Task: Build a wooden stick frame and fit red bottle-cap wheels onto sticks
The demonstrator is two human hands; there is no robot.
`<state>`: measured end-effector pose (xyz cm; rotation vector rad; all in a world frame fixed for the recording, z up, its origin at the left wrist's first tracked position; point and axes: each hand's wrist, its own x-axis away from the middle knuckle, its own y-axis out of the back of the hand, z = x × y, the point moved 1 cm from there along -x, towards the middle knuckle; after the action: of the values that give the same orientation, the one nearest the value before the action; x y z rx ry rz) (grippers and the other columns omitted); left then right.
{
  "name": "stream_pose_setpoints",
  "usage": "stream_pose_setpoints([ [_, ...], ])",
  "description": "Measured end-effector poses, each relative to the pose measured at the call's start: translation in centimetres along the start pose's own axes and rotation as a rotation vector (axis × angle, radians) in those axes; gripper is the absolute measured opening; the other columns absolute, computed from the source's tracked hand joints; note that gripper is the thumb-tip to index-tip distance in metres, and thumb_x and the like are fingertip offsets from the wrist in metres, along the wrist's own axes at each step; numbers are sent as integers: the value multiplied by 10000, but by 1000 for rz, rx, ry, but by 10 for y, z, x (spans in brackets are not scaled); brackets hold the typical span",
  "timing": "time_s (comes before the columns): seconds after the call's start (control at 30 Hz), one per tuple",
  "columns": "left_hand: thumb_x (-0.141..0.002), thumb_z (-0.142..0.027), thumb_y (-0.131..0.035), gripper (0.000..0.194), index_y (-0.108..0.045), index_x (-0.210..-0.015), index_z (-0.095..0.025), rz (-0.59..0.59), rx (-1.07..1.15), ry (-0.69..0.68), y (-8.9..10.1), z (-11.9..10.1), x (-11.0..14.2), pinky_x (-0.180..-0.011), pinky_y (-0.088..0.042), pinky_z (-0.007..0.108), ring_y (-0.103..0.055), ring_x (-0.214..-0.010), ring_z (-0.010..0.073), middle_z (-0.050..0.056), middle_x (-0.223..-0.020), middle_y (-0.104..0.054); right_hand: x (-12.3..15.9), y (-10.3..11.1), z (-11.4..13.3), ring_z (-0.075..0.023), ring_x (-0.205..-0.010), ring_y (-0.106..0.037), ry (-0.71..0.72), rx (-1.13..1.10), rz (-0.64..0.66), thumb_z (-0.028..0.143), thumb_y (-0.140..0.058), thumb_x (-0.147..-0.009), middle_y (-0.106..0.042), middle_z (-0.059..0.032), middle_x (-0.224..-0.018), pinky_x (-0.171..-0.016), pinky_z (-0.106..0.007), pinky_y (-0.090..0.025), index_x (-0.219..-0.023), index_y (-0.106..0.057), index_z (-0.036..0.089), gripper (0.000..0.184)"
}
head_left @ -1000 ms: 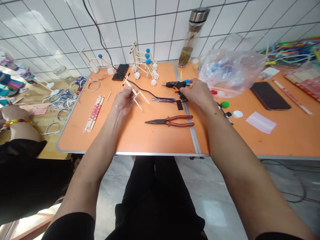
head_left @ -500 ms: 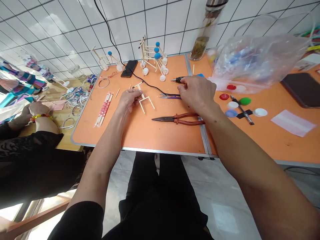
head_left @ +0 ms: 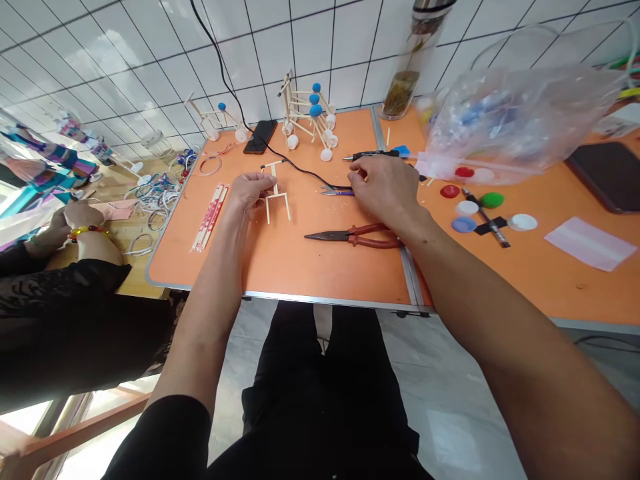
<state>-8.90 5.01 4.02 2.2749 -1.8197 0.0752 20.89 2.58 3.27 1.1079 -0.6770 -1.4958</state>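
left hand grips sticks | right hand unclear by glue gun | bag: blue pieces

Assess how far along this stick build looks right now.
Done: a stick model with blue balls and white feet stands at the back of the table. In hand: the left hand holds a bare stick frame, and the right hand is at the glue gun. Left: the frame appears to lack balls and feet.

Left grip has swung the pale wooden stick frame leftward, its two legs now pointing straight toward me instead of slanting right. Right grip has drawn back, uncovering the black plastic hot-glue gun above it.
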Motion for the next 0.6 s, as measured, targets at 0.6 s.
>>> stream_pose_setpoints([
  [0.6, -869, 23, -778, 365, -666, -585, -177, -18, -255, -51, -45, 1, 4, -624, -461, 235, -521, -517, 79, -21, -545, -631, -2, 1, -2, -468, -1386, -785, 52, 49, -24, 266, -515, -1153, -846, -197, -1534, -996, -566, -603, -1422, -882, 183, 463],
])
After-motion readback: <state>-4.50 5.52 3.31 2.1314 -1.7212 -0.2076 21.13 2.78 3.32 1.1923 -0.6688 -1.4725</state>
